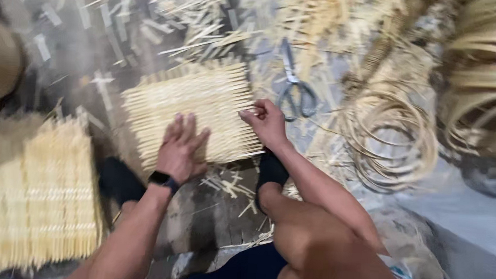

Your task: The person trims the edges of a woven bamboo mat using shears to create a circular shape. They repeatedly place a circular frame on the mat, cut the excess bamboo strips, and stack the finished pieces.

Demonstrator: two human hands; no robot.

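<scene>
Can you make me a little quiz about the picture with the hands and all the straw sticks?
1. True or false: the left hand lies flat on the woven mat.
2. What is the right hand doing? A) cutting with the scissors B) pinching the mat's right edge C) holding the coil of strips
3. Fill in: a stack of finished mats lies to the person's ____ side.

Key: 1 true. 2 B: the fingers grip the mat's edge, and the scissors lie untouched on the floor just beyond. 3 left.
</scene>
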